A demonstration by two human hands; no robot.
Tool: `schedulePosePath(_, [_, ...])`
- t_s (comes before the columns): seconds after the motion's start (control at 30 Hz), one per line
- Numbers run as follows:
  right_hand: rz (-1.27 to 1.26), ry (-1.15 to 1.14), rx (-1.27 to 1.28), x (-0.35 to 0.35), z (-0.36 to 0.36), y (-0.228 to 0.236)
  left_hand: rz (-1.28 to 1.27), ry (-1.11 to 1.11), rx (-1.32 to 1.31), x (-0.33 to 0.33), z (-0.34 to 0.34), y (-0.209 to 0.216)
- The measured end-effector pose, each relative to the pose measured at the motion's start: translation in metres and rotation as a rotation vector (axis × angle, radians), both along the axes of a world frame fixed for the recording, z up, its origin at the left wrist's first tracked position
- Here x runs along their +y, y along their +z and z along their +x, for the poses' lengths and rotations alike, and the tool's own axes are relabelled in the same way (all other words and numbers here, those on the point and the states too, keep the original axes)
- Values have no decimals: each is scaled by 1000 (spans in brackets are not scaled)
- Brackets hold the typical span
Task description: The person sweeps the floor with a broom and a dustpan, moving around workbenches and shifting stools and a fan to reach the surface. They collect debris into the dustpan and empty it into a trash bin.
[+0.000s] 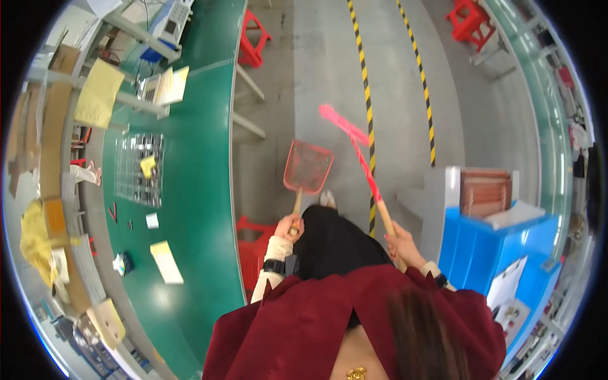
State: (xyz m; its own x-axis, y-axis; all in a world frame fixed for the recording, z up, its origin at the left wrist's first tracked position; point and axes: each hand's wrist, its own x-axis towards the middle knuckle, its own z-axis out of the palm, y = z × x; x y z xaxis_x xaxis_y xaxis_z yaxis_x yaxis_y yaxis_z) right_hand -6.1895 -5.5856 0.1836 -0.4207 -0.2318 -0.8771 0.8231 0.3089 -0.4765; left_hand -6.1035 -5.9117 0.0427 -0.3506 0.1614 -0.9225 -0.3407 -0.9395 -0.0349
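Observation:
My left hand (289,228) is closed round the wooden handle of a red dustpan (308,167). The pan hangs or rests low over the grey floor, just ahead of my shoe; I cannot tell if it touches. In my right hand (404,245) is the light wooden handle of a broom (362,158), gripped near its top end. Pink-red wrapping covers the broom's lower shaft. Its pink bristle head (344,125) lies beyond the dustpan to the right, apart from it, beside a striped floor line.
A long green workbench (202,209) runs along my left, with a clear tray (136,170) and papers on it. Red stools stand by it, one (253,39) farther ahead. Blue bins (472,237) are close on my right. Black-and-yellow tape (364,69) marks the aisle.

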Motion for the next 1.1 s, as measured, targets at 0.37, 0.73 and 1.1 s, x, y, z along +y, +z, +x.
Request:
schedulePosePath(0.37, [42, -137, -65, -92, -298, -3, 0, 4, 132, -123, -331, 1])
schedulePosePath(0.73, [-1, -70, -38, -189, -670, -5, 200, 58, 48, -238, -705, 32])
schedulePosePath(1.1, [93, 163, 155, -306, -1059, -3, -17, 87, 168, -362, -1105, -8])
